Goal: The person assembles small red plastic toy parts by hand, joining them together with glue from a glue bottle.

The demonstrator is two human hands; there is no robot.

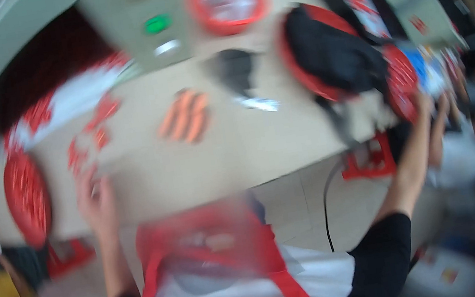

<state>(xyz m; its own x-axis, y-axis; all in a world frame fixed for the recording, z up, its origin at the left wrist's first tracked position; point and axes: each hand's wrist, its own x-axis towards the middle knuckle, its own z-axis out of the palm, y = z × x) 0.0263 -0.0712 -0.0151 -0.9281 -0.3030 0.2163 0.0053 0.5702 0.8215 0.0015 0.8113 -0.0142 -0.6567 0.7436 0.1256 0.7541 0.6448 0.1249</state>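
Note:
My left hand [97, 202] rests at the left part of the pale table, its thumb apart from half-curled fingers. Nothing shows in it through the blur. Several small red pieces [100, 138] lie just beyond its fingertips. Far out to the right, my right hand [423, 105] reaches to a red basket [402, 82] of shiny red packets, touching or very near its edge. Its fingers are smeared, so a grip cannot be made out. Between the hands, several orange pieces with dark ends [185, 117] lie side by side on the table.
A dark object with a silvery end [237, 74] lies mid-table. Beyond it stands a red basket with clear bags [229, 7]. A black bag [333, 49] sits on another red basket. At left is a basket of red packets [28, 197]. Other people sit at both sides. Red stools [369, 158] stand below.

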